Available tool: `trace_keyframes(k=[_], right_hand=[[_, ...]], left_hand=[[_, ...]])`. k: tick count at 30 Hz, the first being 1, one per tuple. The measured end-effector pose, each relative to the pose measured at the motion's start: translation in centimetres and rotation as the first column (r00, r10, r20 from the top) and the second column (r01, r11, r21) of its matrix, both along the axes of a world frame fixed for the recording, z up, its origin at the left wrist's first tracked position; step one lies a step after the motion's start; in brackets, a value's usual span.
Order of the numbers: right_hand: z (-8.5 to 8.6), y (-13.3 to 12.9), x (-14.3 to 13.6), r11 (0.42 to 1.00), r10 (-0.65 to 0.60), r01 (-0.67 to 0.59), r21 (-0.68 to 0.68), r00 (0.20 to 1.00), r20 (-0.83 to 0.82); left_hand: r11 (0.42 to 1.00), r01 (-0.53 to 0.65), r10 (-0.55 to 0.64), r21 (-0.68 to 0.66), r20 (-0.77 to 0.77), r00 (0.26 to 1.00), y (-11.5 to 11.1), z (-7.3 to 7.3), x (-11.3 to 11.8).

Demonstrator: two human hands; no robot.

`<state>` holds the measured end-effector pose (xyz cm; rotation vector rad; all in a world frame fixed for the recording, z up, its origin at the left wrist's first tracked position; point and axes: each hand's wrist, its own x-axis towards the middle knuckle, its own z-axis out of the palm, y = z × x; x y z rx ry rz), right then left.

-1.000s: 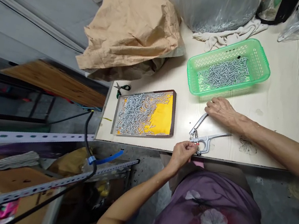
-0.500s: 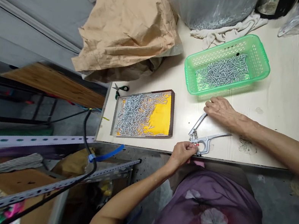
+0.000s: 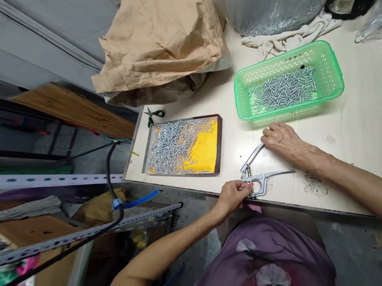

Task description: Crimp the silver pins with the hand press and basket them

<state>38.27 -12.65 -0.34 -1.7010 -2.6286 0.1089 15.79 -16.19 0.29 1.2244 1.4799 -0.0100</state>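
A grey metal hand tool (image 3: 262, 179) with a ring-shaped opening and a small spring lies at the table's front edge. My left hand (image 3: 232, 195) pinches a small part with some red on it at the tool's near end. My right hand (image 3: 280, 138) has its fingers closed at the tip of the tool's upper arm, just below the green basket. Small metal springs fill the bottom of the green basket (image 3: 243, 113). Left of my hands, a shallow tray (image 3: 219, 160) with a yellow base holds many similar springs.
Scissors (image 3: 151, 115) with dark green handles lie by the tray's left corner. A brown paper bag (image 3: 162, 34) stands at the back left. Behind the basket are a white cloth (image 3: 294, 38) and a clear plastic bag (image 3: 270, 4) of metal pieces.
The view has shifted slightly. Both hands and the tool hold nearly the same positions.
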Motion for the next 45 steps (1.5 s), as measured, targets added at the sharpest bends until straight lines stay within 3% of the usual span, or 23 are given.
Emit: trace_keyframes(k=[5,12,25,28,30,33,35,37,40,45], right_hand=[[-0.6,-1.6,1.7,0.994,0.090,-0.097,-0.044,0.986,-0.140],[-2.6,-3.5,2.6,0.991,0.091,-0.107,-0.076,0.977,-0.195],[-1.5,-3.9,2.1,0.997,0.075,-0.080,-0.019,0.979,-0.190],[-1.2,-4.2,2.0,0.996,0.076,-0.082,-0.027,0.983,-0.166],[-1.0,-4.4,1.9,0.996,0.077,-0.082,-0.029,0.985,-0.156],[-0.9,-4.8,1.6,0.997,0.066,-0.072,-0.031,0.985,-0.160],[-0.9,-5.1,1.5,0.998,0.043,-0.050,-0.032,0.983,-0.177],[-0.8,-5.3,1.4,0.998,0.020,-0.030,-0.049,0.981,-0.194],[-0.4,-5.6,1.4,0.994,-0.001,-0.021,-0.110,0.980,-0.198],[0.3,-6.1,1.4,0.990,-0.041,0.019,-0.137,0.987,-0.158]], left_hand=[[1.000,-0.021,0.021,-0.008,-0.010,1.000,0.0,0.3,0.3],[1.000,-0.021,0.021,0.002,-0.025,0.999,-0.2,0.3,0.3],[0.999,-0.046,0.046,0.024,0.019,0.999,-0.6,-0.1,-0.5],[0.985,0.036,-0.038,0.168,0.009,0.999,-1.0,-0.1,-1.3],[0.900,0.140,-0.151,0.414,-0.004,0.988,-1.1,0.0,-1.5],[0.586,0.303,-0.367,0.752,-0.087,0.926,-0.6,-0.4,-0.9],[0.383,0.416,-0.492,0.824,-0.199,0.847,0.1,-1.0,0.3],[0.246,0.530,-0.577,0.812,-0.317,0.753,1.0,-1.7,1.6],[0.158,0.653,-0.647,0.740,-0.422,0.635,2.2,-2.4,3.2],[0.133,0.745,-0.662,0.654,-0.501,0.558,3.3,-2.4,4.5]])
